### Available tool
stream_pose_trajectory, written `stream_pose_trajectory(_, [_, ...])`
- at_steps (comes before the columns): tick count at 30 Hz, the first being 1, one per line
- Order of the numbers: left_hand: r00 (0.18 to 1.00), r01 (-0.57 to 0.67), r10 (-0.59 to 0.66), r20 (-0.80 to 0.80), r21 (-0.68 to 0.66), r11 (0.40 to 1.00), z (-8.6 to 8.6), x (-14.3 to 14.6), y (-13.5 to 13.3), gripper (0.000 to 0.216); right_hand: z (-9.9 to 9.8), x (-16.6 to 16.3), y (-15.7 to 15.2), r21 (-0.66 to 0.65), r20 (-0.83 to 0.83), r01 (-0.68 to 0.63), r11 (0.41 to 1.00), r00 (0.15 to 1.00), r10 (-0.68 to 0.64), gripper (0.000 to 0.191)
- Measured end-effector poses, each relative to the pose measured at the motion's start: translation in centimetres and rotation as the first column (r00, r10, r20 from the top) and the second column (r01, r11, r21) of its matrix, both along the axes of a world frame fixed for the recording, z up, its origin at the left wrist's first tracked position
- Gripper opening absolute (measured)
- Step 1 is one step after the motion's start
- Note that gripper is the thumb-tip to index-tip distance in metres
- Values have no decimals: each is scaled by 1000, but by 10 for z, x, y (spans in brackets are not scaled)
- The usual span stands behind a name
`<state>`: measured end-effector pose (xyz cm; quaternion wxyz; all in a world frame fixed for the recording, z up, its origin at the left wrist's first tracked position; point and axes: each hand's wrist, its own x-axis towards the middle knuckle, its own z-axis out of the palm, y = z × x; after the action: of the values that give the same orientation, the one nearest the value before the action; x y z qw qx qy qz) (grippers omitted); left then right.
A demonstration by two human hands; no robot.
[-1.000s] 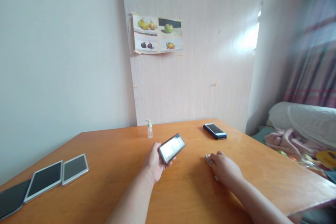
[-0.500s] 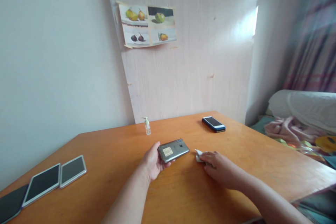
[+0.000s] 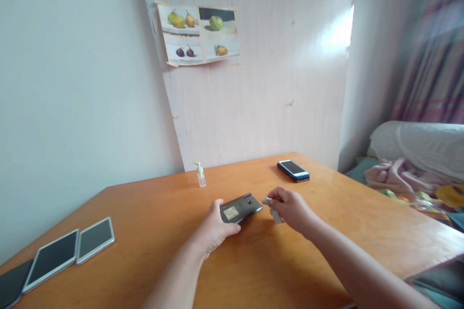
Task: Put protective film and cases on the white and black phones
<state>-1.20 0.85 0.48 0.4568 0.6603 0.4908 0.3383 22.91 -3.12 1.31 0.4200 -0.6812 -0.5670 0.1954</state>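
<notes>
A grey smartphone [image 3: 240, 208] with a pale label on its back is gripped at its left end by my left hand [image 3: 216, 224], back side up and slightly tilted. Thumb and fingers lie along its edges. Just right of the phone, my right hand [image 3: 290, 205] pinches a crumpled white tissue [image 3: 274, 212] between thumb and fingers. Part of the tissue hangs down over the table, and its upper tip is close to the phone's right end. Beyond the phone stands a small clear pump bottle [image 3: 201, 176].
On the wooden table [image 3: 152, 231], a phone in a dark blue case [image 3: 293, 170] lies at the back right. A white-framed tablet [image 3: 52, 259], a smaller white device [image 3: 95, 240] and a dark device [image 3: 12, 282] lie at the left. Bedding [image 3: 416, 145] is at the right.
My right hand has lifted the tissue off the table and brought it nearer the phone's right end. My left hand has turned, its thumb now along the phone's near edge.
</notes>
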Motion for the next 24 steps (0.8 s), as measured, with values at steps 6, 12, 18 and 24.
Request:
stream_pose_trajectory(6, [975, 47, -4, -224, 186, 981, -1, 3, 1, 69, -2, -29, 49, -53, 66, 41, 998, 997, -37, 6])
stream_pose_trajectory(12, [944, 85, 19, -328, 301, 950, -2, 3, 5, 57, -16, -29, 61, 3, 239, 162, 987, 958, -158, 10])
stream_pose_trajectory(18, [951, 89, 31, -307, 367, 926, -8, 6, 7, 53, -19, -44, 45, 99, 276, 30, 995, 960, -57, 10])
stream_pose_trajectory(24, [970, 68, 17, -241, 342, 937, -11, 7, 6, 45, -20, -77, 25, 264, 313, -417, 870, 890, 332, 12])
